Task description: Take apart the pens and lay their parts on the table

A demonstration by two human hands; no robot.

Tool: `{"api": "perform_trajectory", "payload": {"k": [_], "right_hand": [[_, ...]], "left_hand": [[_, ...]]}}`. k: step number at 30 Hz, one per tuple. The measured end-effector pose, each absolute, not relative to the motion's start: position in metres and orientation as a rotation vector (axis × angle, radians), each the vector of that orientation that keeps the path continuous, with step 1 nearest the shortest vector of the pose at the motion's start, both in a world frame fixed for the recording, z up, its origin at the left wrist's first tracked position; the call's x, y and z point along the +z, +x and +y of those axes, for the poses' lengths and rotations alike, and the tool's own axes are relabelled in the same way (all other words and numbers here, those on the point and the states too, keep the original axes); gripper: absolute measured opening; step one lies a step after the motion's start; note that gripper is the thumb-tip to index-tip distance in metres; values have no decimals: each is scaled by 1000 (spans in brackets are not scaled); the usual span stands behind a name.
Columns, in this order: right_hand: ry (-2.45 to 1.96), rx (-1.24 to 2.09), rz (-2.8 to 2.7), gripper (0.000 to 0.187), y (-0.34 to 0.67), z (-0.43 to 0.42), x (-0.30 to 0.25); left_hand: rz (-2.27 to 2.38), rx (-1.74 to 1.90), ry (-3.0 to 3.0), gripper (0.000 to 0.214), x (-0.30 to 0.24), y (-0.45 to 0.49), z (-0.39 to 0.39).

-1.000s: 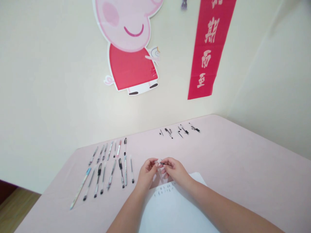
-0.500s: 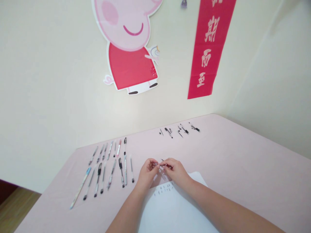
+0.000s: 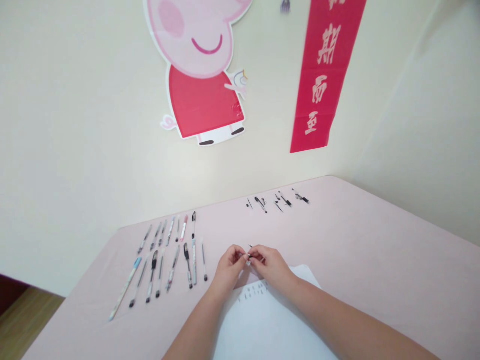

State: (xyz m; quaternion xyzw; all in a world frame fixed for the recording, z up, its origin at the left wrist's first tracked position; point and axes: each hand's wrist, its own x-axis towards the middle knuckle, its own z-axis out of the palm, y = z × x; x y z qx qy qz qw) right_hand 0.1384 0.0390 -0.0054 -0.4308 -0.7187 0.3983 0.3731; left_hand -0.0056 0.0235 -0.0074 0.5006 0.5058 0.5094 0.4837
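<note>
My left hand (image 3: pixel 230 265) and my right hand (image 3: pixel 270 261) meet over the upper edge of a white sheet of paper (image 3: pixel 270 325), fingertips pinched together. Between them is a small pen part (image 3: pixel 250 256), dark with a pale, clear bit beside it. A thin dark tip pokes up behind the right fingers. Much of what the fingers grip is hidden, so its exact shape cannot be made out. Short rows of handwritten marks (image 3: pixel 253 291) run along the top of the paper, just below my hands.
Two rows of pens lie on the pink tablecloth (image 3: pixel 375 260) to the left, among them a blue-capped pen (image 3: pixel 125 289) and a black-capped pen (image 3: pixel 152 277). Small groups of dark pen parts (image 3: pixel 261 204) lie near the wall, which carries a pig cutout (image 3: pixel 206 105) and a red banner (image 3: pixel 318 75).
The clear piece that stuck out below my fingers now shows less, and a dark part is visible between the fingertips. Both hands stay in nearly the same place.
</note>
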Motion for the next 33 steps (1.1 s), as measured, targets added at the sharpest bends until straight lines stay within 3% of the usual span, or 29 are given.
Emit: {"api": "perform_trajectory", "payload": {"k": [10, 22, 33], "right_hand": [[-1330, 703, -1941, 18, 145, 40, 2], [-1149, 667, -2110, 32, 143, 36, 2], [-1087, 700, -2091, 34, 140, 37, -1]], "left_hand": [[1281, 1299, 1172, 20, -11, -8, 26], [1260, 1233, 1139, 18, -11, -4, 25], [1241, 1248, 1098, 22, -16, -5, 27]]}}
